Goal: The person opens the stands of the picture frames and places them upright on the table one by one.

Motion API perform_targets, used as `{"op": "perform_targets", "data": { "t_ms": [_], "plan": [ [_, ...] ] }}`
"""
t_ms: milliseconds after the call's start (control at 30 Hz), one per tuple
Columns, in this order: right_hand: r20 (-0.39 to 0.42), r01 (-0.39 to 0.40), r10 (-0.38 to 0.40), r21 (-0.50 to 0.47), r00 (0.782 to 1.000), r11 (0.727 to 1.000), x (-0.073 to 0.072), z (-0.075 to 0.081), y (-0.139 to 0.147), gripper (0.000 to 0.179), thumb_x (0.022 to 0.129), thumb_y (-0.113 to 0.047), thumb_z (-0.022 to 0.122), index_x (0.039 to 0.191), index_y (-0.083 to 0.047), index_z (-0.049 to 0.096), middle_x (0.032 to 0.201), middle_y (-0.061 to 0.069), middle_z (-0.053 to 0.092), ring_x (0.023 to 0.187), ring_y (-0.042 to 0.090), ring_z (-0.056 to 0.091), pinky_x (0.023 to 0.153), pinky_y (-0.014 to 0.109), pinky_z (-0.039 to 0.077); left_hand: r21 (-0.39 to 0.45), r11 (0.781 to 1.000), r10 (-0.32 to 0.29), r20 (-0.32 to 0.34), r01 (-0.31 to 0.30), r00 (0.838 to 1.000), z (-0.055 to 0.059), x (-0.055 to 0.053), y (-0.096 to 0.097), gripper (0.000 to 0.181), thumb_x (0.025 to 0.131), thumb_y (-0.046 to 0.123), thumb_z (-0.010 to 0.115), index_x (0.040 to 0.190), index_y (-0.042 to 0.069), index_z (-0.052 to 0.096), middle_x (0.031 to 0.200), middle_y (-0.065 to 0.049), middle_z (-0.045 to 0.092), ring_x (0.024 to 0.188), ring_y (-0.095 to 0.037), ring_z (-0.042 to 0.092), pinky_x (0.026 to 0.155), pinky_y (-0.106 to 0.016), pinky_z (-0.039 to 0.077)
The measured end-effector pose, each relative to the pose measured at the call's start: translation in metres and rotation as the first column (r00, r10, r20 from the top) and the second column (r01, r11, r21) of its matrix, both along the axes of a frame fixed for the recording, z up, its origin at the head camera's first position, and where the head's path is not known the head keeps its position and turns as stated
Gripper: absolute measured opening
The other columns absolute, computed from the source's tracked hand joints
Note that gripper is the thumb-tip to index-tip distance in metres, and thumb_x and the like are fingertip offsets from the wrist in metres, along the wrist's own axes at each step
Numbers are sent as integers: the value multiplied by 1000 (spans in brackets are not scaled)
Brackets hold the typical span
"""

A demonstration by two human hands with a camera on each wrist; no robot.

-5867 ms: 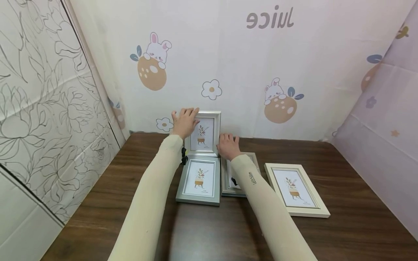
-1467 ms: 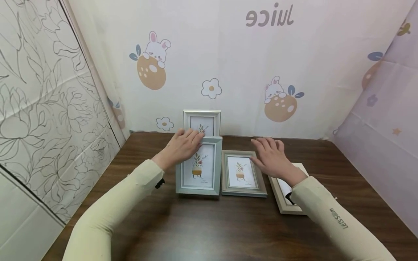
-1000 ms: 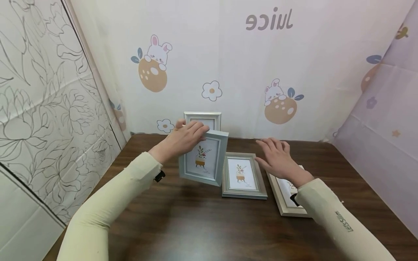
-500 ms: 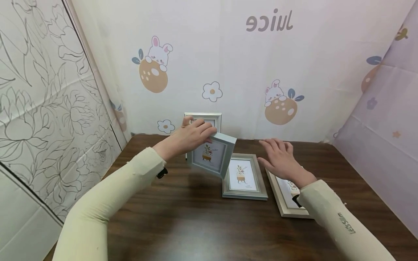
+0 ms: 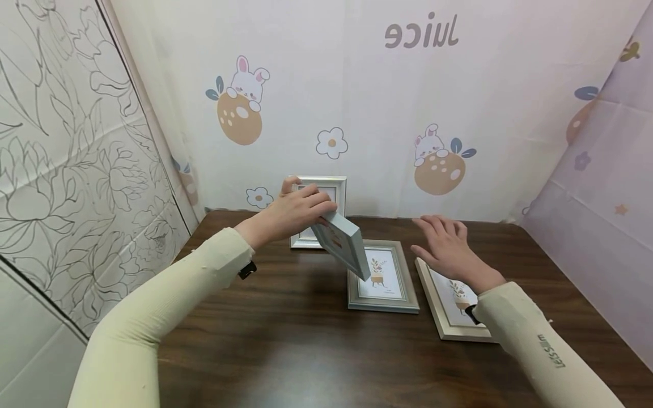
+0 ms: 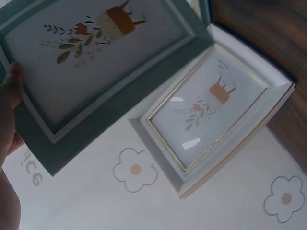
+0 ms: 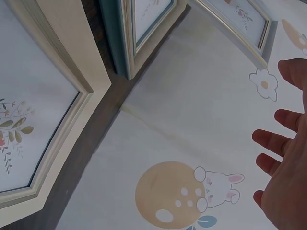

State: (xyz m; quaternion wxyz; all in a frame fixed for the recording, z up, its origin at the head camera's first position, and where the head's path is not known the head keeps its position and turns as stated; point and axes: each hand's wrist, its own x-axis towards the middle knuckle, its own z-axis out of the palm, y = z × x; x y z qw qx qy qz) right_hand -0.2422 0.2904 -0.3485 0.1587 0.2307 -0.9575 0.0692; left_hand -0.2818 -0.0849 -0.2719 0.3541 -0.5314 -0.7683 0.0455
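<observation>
My left hand [image 5: 296, 211] grips the top edge of a blue-grey picture frame [image 5: 359, 254], which is lifted and tilted with its face turned down and to the left. In the left wrist view that blue-grey frame [image 6: 91, 115] shows its plant print, thumb on the border. Behind it a silver-white picture frame [image 5: 340, 182] leans upright against the back wall. A taupe picture frame [image 5: 410, 292] lies flat, partly overlapped by the held one. My right hand [image 5: 451, 249] hovers with loosely spread fingers over the far end of a cream picture frame [image 5: 433, 300], holding nothing.
The dark wood table [image 5: 285, 351] extends toward me in front of the frames. A white curtain [image 5: 377, 113] with rabbits and flowers hangs at the back, and a floral panel [image 5: 66, 147] borders the left side.
The blue-grey frame, lying flat at first, has been raised by my left hand, moved right and turned face-down. My right hand has left the silver-white frame and shifted right.
</observation>
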Motion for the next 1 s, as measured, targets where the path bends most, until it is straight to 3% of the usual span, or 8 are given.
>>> {"op": "perform_targets", "data": {
  "t_ms": [133,367,433,600,767,1000],
  "plan": [
    [-17,-11,11,-8,1000,1000,0,-1,2,57,99,-24,60,145,2,38,142,23,35,130,45,26,97,66,13,45,998,-35,26,34,999,-4,0,-2,37,83,15,81,115,20,63,108,4,64,103,-17,56,93,-56,25],
    [-61,-26,25,-8,998,1000,1,-2,2,57,97,-23,62,144,1,40,140,23,37,129,45,28,95,66,16,145,976,-154,-50,160,987,-14,-4,-1,34,77,11,85,103,19,64,103,6,67,100,-16,60,92,-54,28],
    [-60,-24,23,-7,998,1000,2,-1,2,57,97,-23,62,144,1,40,141,22,37,129,45,27,94,66,16,174,967,-185,-38,189,982,-17,-5,-1,34,76,8,85,101,17,64,101,5,66,98,-16,59,92,-54,28],
    [-47,-27,26,-12,999,1000,3,-1,1,58,97,-23,62,145,1,39,141,22,37,130,45,27,95,66,15,225,947,-234,2,228,972,-29,-4,-2,36,73,2,85,98,16,63,99,2,65,96,-19,58,90,-54,28],
    [-29,-25,25,-10,999,1000,4,-4,2,58,97,-23,62,145,1,39,142,23,36,131,46,26,96,66,15,254,930,-265,-35,265,964,-44,-3,-1,36,72,3,87,96,14,62,99,2,65,98,-21,59,89,-54,29],
    [-19,-29,29,-14,999,999,5,-8,2,58,97,-22,63,145,1,40,143,23,36,131,46,26,96,66,15,283,919,-289,9,275,957,-59,-1,-1,38,72,-3,85,98,13,61,102,0,65,102,-24,59,87,-57,27]
  ]
}}
